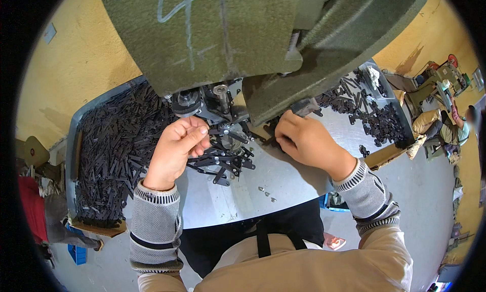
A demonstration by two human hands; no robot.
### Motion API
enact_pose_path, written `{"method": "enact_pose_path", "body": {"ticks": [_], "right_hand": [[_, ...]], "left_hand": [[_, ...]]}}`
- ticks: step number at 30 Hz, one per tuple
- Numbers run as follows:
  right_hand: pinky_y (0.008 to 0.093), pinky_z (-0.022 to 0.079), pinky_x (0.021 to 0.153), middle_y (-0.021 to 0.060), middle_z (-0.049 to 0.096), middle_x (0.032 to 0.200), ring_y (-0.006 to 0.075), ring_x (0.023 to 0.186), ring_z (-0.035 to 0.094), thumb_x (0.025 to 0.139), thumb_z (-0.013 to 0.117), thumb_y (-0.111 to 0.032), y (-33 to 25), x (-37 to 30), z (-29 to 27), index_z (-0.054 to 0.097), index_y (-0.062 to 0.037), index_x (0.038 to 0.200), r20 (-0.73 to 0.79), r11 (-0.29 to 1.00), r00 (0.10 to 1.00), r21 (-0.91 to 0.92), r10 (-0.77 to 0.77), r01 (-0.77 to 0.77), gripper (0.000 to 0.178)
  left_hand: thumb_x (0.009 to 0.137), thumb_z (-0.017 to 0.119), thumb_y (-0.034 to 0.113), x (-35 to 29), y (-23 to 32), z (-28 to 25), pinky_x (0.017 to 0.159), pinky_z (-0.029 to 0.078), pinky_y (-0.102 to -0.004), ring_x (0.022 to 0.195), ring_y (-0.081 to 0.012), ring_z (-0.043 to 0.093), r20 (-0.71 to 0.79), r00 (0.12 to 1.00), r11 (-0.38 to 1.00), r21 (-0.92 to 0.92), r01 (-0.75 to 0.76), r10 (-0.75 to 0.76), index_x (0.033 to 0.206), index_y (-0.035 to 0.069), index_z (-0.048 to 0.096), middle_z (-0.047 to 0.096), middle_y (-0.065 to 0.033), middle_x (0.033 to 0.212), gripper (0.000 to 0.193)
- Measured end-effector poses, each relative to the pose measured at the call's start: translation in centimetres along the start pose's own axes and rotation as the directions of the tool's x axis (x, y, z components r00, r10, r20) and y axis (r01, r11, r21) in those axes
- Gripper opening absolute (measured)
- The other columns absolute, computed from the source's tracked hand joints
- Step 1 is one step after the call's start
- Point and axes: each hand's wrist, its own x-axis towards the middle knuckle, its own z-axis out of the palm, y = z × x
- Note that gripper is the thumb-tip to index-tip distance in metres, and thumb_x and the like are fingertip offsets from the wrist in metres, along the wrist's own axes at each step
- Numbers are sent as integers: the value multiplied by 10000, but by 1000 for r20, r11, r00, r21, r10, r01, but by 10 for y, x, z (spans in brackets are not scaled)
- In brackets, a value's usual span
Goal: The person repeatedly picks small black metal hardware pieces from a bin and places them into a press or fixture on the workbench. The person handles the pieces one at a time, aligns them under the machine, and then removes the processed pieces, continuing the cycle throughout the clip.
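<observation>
A yellow-walled workroom point(91, 44) surrounds a bare metal desk point(298, 183), and a large green machine point(207, 39) fills the top of the frame. The step in hand appears to be setting a small black linked strip point(228, 133) at the machine's metal working head point(220, 95), near the centre of the frame. The left hand point(177, 145), left of centre, pinches the strip's near end between thumb and forefinger, its wrist rising from the lower left. The right hand point(311, 140), right of centre, reaches in from the lower right, palm down, fingers curled over dark pieces beside the head; whether it grips one cannot be told. Similar linked strips point(223, 165) lie in a loose cluster just below the left fingertips, with a heap of black strips point(116, 150) at left and smaller black parts point(382, 122) at upper right. The next move probably calls for steady alignment, fingertips clear of the head.
</observation>
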Motion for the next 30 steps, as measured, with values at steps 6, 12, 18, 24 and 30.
{"method": "enact_pose_path", "body": {"ticks": [6,12,18,24,30], "right_hand": [[398,493,587,133,575,666,329,628,585,713,660,-53,5,17,-2,542,-24,815,-214,952,927,82,307,-296,158],[334,520,599,123,675,804,281,701,662,792,703,-117,-17,35,21,676,-48,916,-248,965,960,253,130,-66,145],[299,494,594,93,668,767,219,654,633,766,749,-73,-32,46,43,692,-39,894,-263,970,965,238,19,45,145],[294,494,581,93,672,769,215,658,643,763,750,-72,-33,47,43,704,-41,900,-252,962,968,261,-13,81,148],[292,499,593,102,683,804,215,667,649,779,739,-111,-30,38,32,704,-59,918,-244,959,961,277,133,-62,153]], "left_hand": [[859,577,71,-3,3,-6,541,382,-174,616,-49,508,-119,987,990,-75,-121,112,870,49,581,573,6,720,25],[834,527,32,-3,9,-8,522,367,-170,594,-43,498,-284,944,967,-136,-213,168,847,39,587,540,24,696,62],[826,533,22,-3,9,-10,522,373,-174,599,-51,508,-319,936,964,-164,-208,147,847,34,597,550,22,707,69],[820,546,11,-3,7,-10,531,384,-175,608,-53,515,-265,953,969,-157,-191,145,861,29,606,560,17,721,75],[811,560,3,1,3,-8,537,398,-185,615,-63,519,-233,967,991,-67,-119,100,869,19,606,552,13,712,75]]}}
